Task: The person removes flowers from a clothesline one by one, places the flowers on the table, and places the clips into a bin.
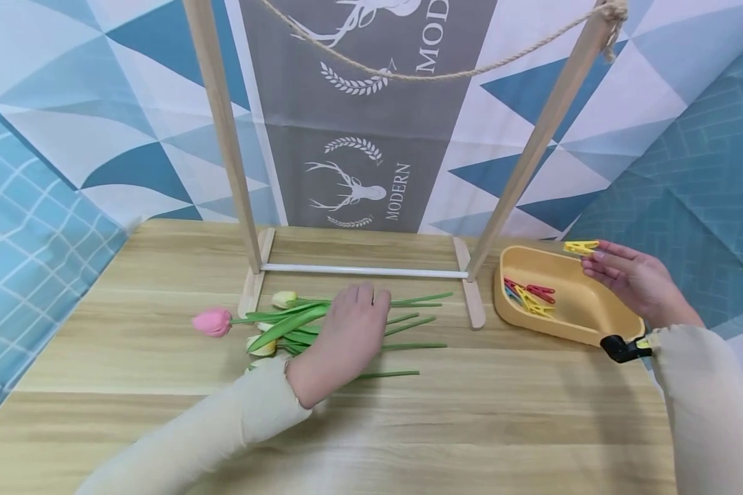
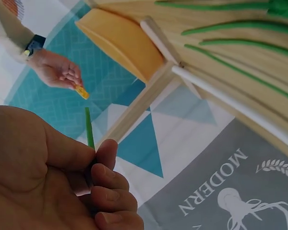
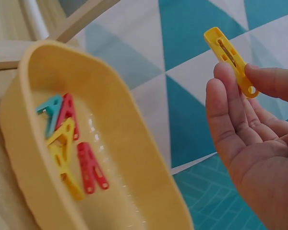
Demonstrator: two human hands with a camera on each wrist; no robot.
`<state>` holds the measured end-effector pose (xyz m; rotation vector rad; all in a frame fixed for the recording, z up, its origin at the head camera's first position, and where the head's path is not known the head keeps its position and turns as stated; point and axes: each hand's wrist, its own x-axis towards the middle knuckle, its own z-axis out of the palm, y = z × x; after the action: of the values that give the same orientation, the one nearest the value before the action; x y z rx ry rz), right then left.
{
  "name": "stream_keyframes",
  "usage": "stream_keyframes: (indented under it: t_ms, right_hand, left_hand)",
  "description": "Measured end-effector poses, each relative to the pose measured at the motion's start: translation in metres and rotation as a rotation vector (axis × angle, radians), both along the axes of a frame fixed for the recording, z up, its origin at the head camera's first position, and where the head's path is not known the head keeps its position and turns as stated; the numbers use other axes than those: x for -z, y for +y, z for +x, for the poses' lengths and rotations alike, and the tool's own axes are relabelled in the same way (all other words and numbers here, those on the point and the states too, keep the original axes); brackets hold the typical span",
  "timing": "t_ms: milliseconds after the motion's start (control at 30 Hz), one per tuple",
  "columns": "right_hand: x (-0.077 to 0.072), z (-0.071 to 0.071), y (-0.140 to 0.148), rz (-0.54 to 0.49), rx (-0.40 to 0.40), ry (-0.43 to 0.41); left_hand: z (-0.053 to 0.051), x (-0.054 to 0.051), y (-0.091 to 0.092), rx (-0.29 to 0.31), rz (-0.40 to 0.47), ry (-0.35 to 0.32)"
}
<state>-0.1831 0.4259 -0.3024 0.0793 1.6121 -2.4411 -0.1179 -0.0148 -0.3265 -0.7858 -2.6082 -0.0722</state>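
My left hand (image 1: 349, 337) pinches a green stem (image 2: 89, 127) between thumb and curled fingers, over the flowers on the table. A pink tulip (image 1: 212, 322) sticks out to the left of that hand; its leaf (image 1: 287, 328) runs toward my fingers. Beneath lie several pale yellow tulips (image 1: 283, 299), their green stems pointing right, partly covered by the hand. My right hand (image 1: 634, 278) holds a yellow clothespin (image 3: 230, 62) between thumb and fingertips, above the far right side of an orange-yellow bin (image 1: 572, 323). Red, yellow and blue clothespins (image 3: 67, 143) lie inside the bin.
A wooden frame (image 1: 225, 137) stands at the back, with a rope (image 1: 433, 77) sagging between its posts. Low across its feet runs a white rod (image 1: 365, 271). Behind it hangs a patterned cloth (image 1: 359, 137). Bare wood of the table (image 1: 501, 419) shows in front.
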Motion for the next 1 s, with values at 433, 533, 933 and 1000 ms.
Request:
stream_keyframes:
  t_ms: [433, 533, 933, 1000]
  right_hand:
    - [0.037, 0.000, -0.001, -0.024, -0.018, -0.059]
    - [0.044, -0.001, -0.003, 0.011, -0.041, -0.047]
    - [0.058, -0.008, -0.013, 0.033, -0.077, -0.079]
    - [0.058, -0.009, -0.016, 0.071, -0.059, -0.101]
  left_hand:
    - [0.035, 0.031, -0.013, -0.056, 0.015, -0.105]
    - [0.042, 0.038, -0.015, -0.073, 0.000, -0.113]
    - [0.067, 0.056, -0.018, -0.122, -0.033, -0.217]
    - [0.070, 0.058, -0.019, -0.123, -0.030, -0.234]
